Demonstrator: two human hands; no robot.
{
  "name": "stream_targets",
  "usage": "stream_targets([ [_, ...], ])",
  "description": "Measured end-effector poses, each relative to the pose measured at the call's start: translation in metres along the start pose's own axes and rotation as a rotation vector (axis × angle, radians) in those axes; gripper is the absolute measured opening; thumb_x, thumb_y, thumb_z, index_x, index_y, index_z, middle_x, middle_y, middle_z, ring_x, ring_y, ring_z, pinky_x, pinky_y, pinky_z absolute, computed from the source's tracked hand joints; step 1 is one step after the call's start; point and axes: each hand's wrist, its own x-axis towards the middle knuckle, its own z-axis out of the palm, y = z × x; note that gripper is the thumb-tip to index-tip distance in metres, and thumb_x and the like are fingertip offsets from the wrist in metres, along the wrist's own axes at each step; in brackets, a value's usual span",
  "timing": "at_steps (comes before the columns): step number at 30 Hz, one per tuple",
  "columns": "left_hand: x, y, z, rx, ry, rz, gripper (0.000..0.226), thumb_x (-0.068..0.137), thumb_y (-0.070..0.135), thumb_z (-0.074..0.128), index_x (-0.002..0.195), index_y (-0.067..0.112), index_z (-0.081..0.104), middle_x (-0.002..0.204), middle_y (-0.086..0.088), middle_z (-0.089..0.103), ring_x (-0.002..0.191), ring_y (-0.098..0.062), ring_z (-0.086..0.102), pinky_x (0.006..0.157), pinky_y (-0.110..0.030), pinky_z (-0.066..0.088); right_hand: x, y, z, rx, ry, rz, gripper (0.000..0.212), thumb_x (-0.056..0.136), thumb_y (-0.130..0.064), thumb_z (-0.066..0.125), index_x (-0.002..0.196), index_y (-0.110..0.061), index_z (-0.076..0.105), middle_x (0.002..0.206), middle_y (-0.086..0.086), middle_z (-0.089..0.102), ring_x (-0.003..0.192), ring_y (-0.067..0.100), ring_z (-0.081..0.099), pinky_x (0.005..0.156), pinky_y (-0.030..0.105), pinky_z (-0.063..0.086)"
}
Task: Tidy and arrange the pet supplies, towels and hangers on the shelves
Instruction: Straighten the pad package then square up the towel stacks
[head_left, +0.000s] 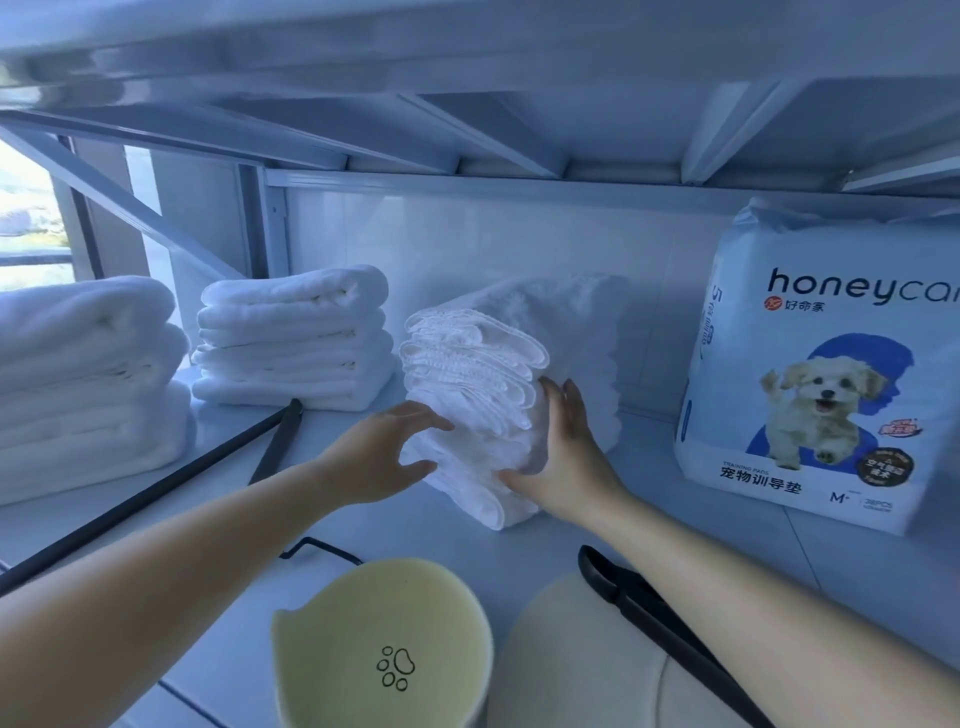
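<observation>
Pet supplies on the shelf (426, 535), near to far. Yellow paw-print bowl (384, 639); cream bowl (571, 665) beside it, black hanger (670, 634) across its rim. Pad stack (467, 374) mid-shelf between my hands: left hand (384, 457) fingers apart, tips touching its left face; right hand (561, 457) fingers together, flat against its right side. Honeycare bag (831, 364) of training pads stands right. Folded towel pile (293, 338) and second towel pile (88, 374) far left.

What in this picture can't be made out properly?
Head view only.
Pad pack: right edge cuts off its brand name; the bottom small print is too small to read.
Yellow bowl: cut off by the bottom edge.
Pale round thing beside it: crossed by a black hanger, cut by the bottom edge; unclear what it is.
Left towel stack: cut by the left edge.
White folded stack: its rear part is blurred.
</observation>
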Motion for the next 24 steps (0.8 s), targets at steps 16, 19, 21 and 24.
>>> stream_targets([
  [16,-0.023,0.004,-0.019,0.053,-0.033,-0.079,0.041,0.088,0.027,0.060,0.125,0.041,0.050,0.134,0.020,0.043,0.103,0.001,0.048,0.086,-0.017,0.035,0.004,0.030,-0.031,0.092,-0.018,0.015,0.104,0.057,-0.043,0.079,0.140,-0.042,0.017,0.137,-0.009,0.039,0.125,0.010,0.042,0.100,0.038,0.042],
  [19,-0.035,-0.003,-0.028,0.048,0.001,-0.127,0.041,0.087,0.026,0.061,0.124,0.041,0.051,0.132,0.017,0.046,0.107,-0.003,0.049,0.089,-0.020,0.039,0.003,0.019,-0.037,0.195,0.022,0.039,0.106,0.057,-0.040,0.082,0.143,-0.036,0.019,0.141,-0.004,0.033,0.124,0.009,0.040,0.102,0.032,0.038],
  [21,-0.042,-0.007,-0.033,0.044,0.035,-0.167,0.040,0.086,0.027,0.062,0.122,0.042,0.051,0.130,0.015,0.049,0.113,-0.007,0.049,0.094,-0.026,0.042,0.000,0.008,-0.042,0.251,0.078,0.038,0.100,0.065,-0.034,0.081,0.144,-0.028,0.019,0.144,0.000,0.027,0.127,0.012,0.037,0.099,0.025,0.034],
  [24,-0.051,-0.008,-0.037,0.025,0.073,-0.190,0.040,0.085,0.027,0.064,0.116,0.047,0.050,0.127,0.014,0.051,0.109,-0.005,0.050,0.089,-0.025,0.042,-0.013,-0.009,-0.046,0.271,0.163,-0.022,0.093,0.073,-0.025,0.077,0.145,-0.022,0.018,0.146,0.001,0.022,0.129,0.010,0.032,0.091,0.012,0.026],
])
